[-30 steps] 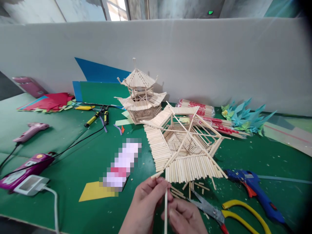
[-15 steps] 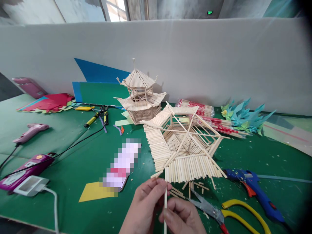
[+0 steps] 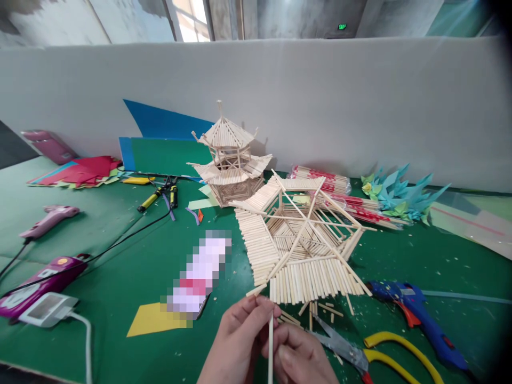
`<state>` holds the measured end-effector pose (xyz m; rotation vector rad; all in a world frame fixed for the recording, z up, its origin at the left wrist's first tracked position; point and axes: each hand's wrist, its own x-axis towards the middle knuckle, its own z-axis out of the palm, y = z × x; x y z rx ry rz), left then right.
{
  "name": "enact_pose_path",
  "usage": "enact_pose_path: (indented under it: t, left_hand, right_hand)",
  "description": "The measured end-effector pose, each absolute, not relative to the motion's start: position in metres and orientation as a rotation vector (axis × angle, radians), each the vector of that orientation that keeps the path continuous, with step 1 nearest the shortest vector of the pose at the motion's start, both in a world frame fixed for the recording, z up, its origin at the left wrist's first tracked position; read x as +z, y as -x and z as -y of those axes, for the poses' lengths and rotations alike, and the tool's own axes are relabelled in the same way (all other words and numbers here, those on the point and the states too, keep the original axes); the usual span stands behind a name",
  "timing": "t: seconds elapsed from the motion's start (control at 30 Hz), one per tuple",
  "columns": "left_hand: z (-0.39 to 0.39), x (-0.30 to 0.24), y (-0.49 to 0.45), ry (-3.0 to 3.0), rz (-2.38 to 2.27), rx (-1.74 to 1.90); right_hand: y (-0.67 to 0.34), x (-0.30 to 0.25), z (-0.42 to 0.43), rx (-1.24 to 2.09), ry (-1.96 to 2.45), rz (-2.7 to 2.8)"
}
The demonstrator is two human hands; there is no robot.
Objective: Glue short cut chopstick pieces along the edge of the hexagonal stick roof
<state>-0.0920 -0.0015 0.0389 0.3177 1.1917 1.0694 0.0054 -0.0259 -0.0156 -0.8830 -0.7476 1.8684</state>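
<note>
Here, stick (image 3: 271, 349) is pinched by left hand (image 3: 243, 332), loosely grasped by right hand (image 3: 301, 353); it is best kept straight.

The green table (image 3: 140, 272) bears an open-roofed stick model (image 3: 298, 237) and yellow-handled scissors (image 3: 356, 354).

From my head, above and behind my grip, the single camera looks forward and down, near enough that my left hand (image 3: 240, 335) and right hand (image 3: 302, 354) enter at its lower edge, with the green tabletop (image 3: 138, 272) around them and the pale partition (image 3: 320, 101) beyond.
</note>
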Motion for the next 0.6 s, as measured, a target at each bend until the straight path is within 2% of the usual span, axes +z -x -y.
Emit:
enact_pose_path:
  t: [0.6]
  left_hand:
    - [0.0003,0.049,0.0886,-0.24,-1.18,1.097]
  right_hand:
    - [-0.0075,-0.0248,0.024,1.952,0.781,0.625]
